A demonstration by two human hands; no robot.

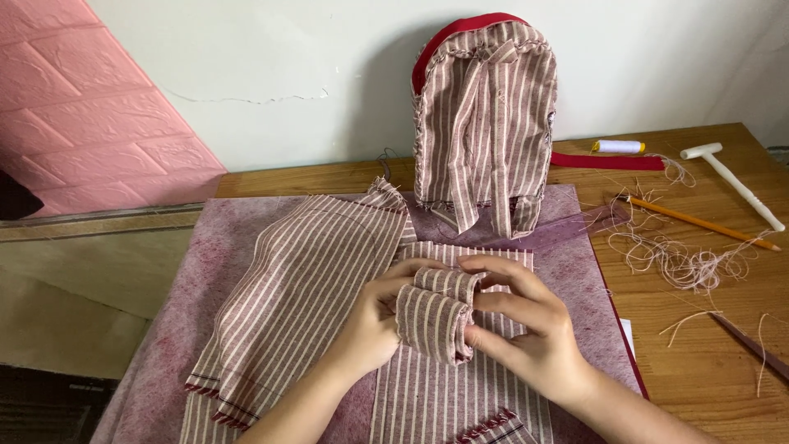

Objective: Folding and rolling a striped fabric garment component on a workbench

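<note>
Both hands pinching a folded bit of striped fabric over the sewing mat

Head cam: left hand (374, 316) and right hand (526, 325) are both closed around a small folded striped fabric piece (434, 316), held just above more striped cloth (304, 288) on the pinkish felt mat (173, 312). Striped backpack (486, 123) stands upright behind; pencil (699, 222), white thread spool (618, 146) and loose threads (682, 263) sit off right.

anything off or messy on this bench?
Loose thread scraps lie tangled on the bare table right of the mat, next to a pencil. The striped pieces have frayed edges. A crack runs along the wall. Both hands, left and right, pinch a folded striped strip.
</note>
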